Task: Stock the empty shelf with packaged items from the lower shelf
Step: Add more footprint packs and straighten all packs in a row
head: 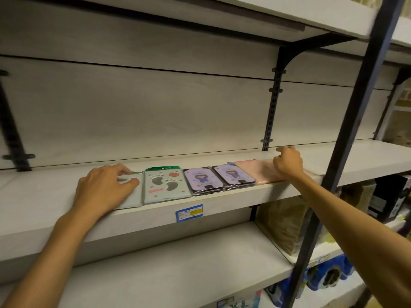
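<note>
Five flat packaged items [202,182] lay in a row along the shelf [44,196] at mid-frame. The left hand [104,190] rested with relaxed fingers on the leftmost pack [131,196], hiding most of it, and the right hand [288,162] pinched the blurred pink pack [255,168]. The blue-and-yellow price label [189,212] below was too small to read.

footprint pack [167,186] grey, green top | two girl-print packs [203,180] lilac | end pack [264,172] pink
</note>
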